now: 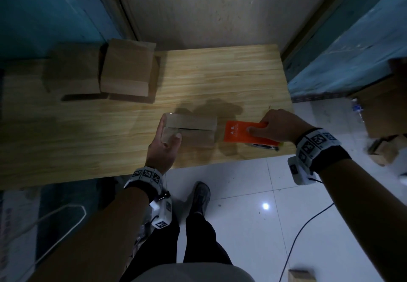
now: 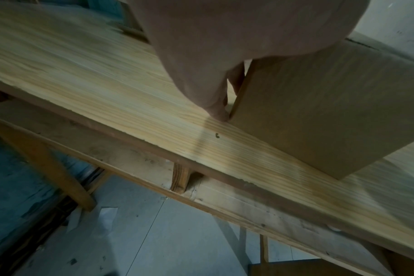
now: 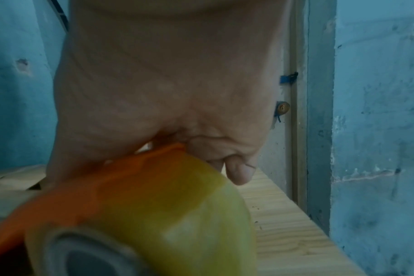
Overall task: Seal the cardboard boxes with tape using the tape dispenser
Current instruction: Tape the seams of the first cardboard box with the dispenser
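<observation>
A small cardboard box (image 1: pixel 193 131) lies on the wooden table (image 1: pixel 88 132), its top flaps meeting in a dark seam. My left hand (image 1: pixel 165 140) grips the box's left end, thumb on top and fingers along the side; the left wrist view shows the box (image 2: pixel 331 112) beside my palm. My right hand (image 1: pixel 271 127) holds the orange tape dispenser (image 1: pixel 240 134) right beside the box's right end. In the right wrist view the dispenser (image 3: pixel 95 196) carries a yellowish tape roll (image 3: pixel 177 214) under my curled fingers (image 3: pixel 239 171).
Two more cardboard boxes (image 1: pixel 127 70) are stacked at the table's back left. A blue wall and a grey door stand behind. Cartons (image 1: pixel 383 110) sit at the right. White floor tiles, a cable (image 1: pixel 304 233) and my shoe (image 1: pixel 200 196) lie below the table's near edge.
</observation>
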Tool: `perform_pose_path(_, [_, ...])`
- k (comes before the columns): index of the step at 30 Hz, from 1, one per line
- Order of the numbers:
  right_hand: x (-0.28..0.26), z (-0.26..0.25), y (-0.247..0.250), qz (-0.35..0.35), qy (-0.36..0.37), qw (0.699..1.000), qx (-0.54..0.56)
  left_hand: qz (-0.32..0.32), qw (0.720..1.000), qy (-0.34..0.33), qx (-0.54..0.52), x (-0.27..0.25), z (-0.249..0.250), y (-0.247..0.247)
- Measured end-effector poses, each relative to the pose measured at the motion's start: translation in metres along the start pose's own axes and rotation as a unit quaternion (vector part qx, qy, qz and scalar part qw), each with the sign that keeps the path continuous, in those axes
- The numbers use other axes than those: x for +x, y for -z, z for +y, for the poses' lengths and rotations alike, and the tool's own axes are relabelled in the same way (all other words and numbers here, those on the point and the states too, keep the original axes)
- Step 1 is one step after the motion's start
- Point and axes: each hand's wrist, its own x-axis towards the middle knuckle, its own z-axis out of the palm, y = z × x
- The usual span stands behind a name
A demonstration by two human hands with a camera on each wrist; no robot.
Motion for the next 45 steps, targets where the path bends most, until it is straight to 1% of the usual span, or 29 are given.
perform_pose_path(6, [0.007,-0.004,0.0,-0.013,-0.001,1.0,-0.013,-0.01,1.0,0.0,-0.004,0.001,0.0,0.0])
perform_pose_path(8, [0.008,-0.006,-0.002,0.001,-0.003,1.0,-0.02,-0.018,1.0,0.001,-0.008,0.001,0.001,0.001])
perform_pose_path(11, [0.011,-0.012,-0.004,0.034,0.004,0.999,-0.036,-0.039,0.999,-0.014,-0.011,0.003,-0.003,0.003])
perform_pose_path(15, [0.013,-0.015,-0.004,0.045,0.0,0.998,-0.032,-0.062,0.998,-0.023,-0.014,0.006,-0.007,0.006])
perform_pose_path(18, [0.012,-0.014,-0.004,0.053,-0.006,0.998,-0.024,-0.083,0.996,-0.003,-0.004,0.007,-0.008,0.01])
perform_pose_path(20, [0.012,-0.016,-0.005,0.059,-0.008,0.998,-0.026,-0.105,0.994,0.01,-0.029,0.008,-0.007,0.012])
perform_pose_path(22, [0.013,-0.019,-0.006,0.062,-0.008,0.998,-0.027,-0.116,0.992,0.004,-0.047,0.008,-0.009,0.012])
perform_pose_path(25, [0.014,-0.021,-0.006,0.061,-0.006,0.998,-0.027,-0.133,0.989,0.018,-0.054,0.013,-0.013,0.013])
perform_pose_path(30, [0.014,-0.018,-0.006,0.07,-0.007,0.997,-0.025,-0.177,0.983,0.004,-0.046,0.018,0.0,0.028])
perform_pose_path(32, [0.012,-0.016,-0.004,0.072,-0.008,0.997,-0.023,-0.167,0.985,0.017,-0.031,0.021,0.007,0.03])
perform_pose_path(35, [0.009,-0.014,-0.003,0.077,-0.008,0.997,-0.021,-0.151,0.988,-0.003,-0.017,0.024,0.011,0.026])
perform_pose_path(38, [0.007,-0.015,-0.002,0.079,-0.007,0.997,-0.016,-0.133,0.991,-0.001,0.009,0.024,0.011,0.023])
perform_pose_path(42, [0.007,-0.019,-0.002,0.079,-0.011,0.997,-0.014,-0.129,0.992,-0.008,0.006,0.023,-0.006,0.021])
perform_pose_path(45, [0.008,-0.021,-0.004,0.082,-0.006,0.997,-0.012,-0.127,0.992,-0.004,-0.016,0.02,-0.007,0.016])
